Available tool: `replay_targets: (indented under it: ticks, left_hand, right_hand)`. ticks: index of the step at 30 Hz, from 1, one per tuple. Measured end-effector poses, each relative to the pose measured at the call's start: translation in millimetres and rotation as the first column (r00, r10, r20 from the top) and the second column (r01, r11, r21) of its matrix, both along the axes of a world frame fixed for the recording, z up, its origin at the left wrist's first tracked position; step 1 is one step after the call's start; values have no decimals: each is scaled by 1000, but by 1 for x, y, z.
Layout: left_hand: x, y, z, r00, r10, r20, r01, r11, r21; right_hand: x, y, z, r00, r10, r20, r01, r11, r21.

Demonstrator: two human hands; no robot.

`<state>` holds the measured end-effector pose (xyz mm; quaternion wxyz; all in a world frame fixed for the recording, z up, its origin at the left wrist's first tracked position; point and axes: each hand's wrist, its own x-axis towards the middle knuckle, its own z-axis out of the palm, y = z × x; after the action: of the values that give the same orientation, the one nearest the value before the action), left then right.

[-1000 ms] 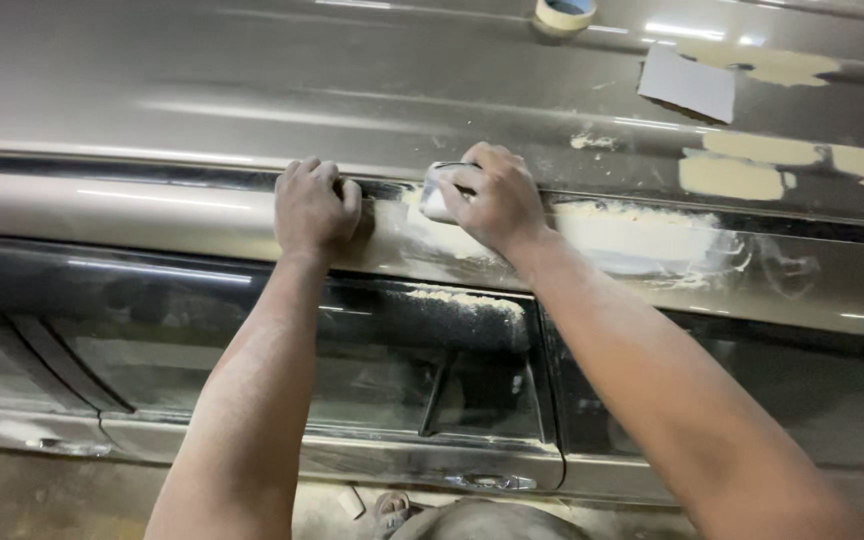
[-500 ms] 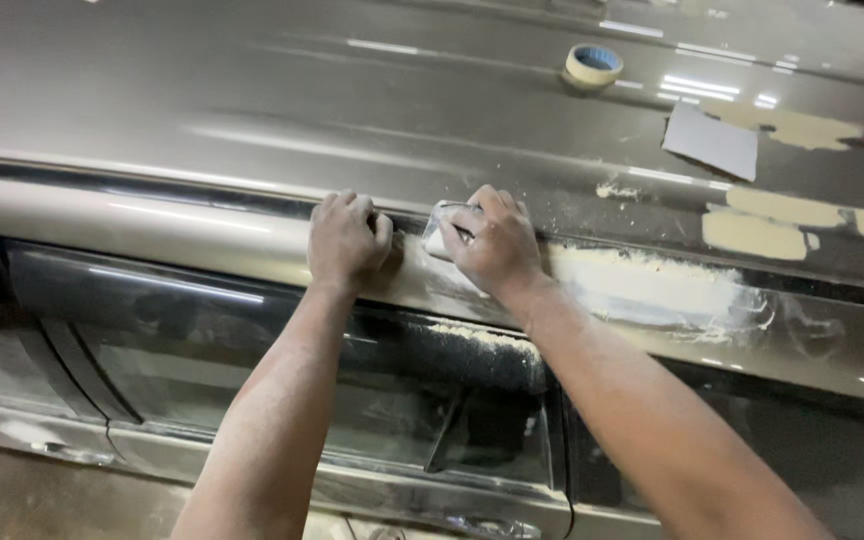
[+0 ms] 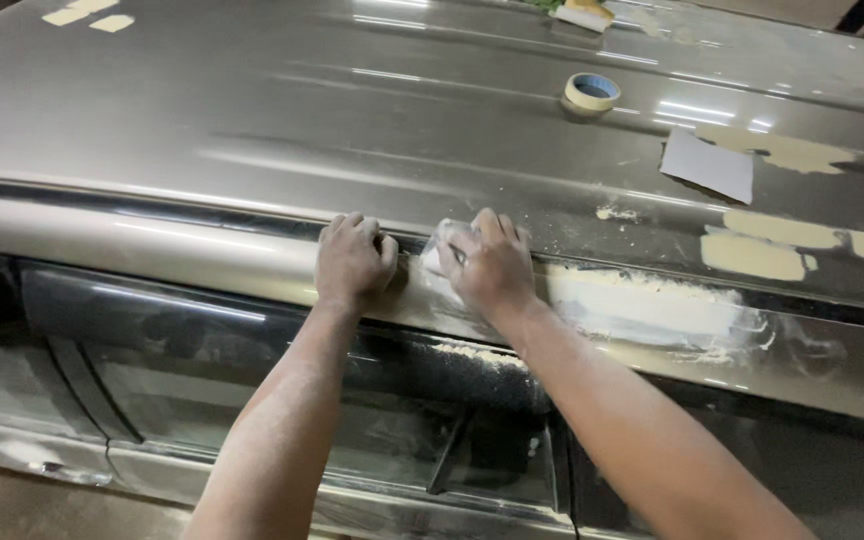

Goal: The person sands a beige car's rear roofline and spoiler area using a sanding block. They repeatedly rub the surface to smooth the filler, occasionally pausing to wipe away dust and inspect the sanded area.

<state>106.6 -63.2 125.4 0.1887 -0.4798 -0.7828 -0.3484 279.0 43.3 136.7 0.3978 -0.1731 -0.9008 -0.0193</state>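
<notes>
I look down at the roof edge of a grey-brown car [image 3: 252, 130]. My right hand [image 3: 492, 268] presses a small folded piece of sandpaper [image 3: 439, 252] against the roof rail, just left of a long patch of pale body filler [image 3: 642, 305]. My left hand [image 3: 354, 262] rests beside it on the rail, fingers curled over the roof's edge, holding nothing. Both hands and forearms are dusted white. Sanding dust lies on the window trim [image 3: 472, 355] below the hands.
A roll of masking tape [image 3: 590, 92] and a loose sheet of sandpaper [image 3: 709, 165] lie on the roof. More filler patches [image 3: 752, 255] show at the right. A sanding block [image 3: 582, 14] sits at the far roof edge. The side windows [image 3: 202, 400] are below.
The view has tilted up and shifted, so more roof shows. Both hands stay on the rail, the right one still on the sandpaper at about the same spot.
</notes>
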Motion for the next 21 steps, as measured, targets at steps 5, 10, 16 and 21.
replay_targets:
  ticks: [5, 10, 16, 21]
  left_hand:
    - [-10, 3, -1, 999, 18, 30, -19, 1000, 4]
    - [-6, 0, -1, 1000, 14, 12, -14, 1000, 0]
    - [-7, 0, 2, 999, 18, 49, -16, 999, -52]
    - [-8, 1, 3, 998, 20, 57, -19, 1000, -11]
  right_hand:
    - [23, -9, -12, 996, 63, 68, -65, 997, 32]
    - [-11, 5, 0, 983, -49, 176, 42, 998, 45]
    - [23, -12, -11, 999, 22, 29, -25, 994, 102]
    - [-4, 4, -7, 990, -49, 131, 46, 998, 31]
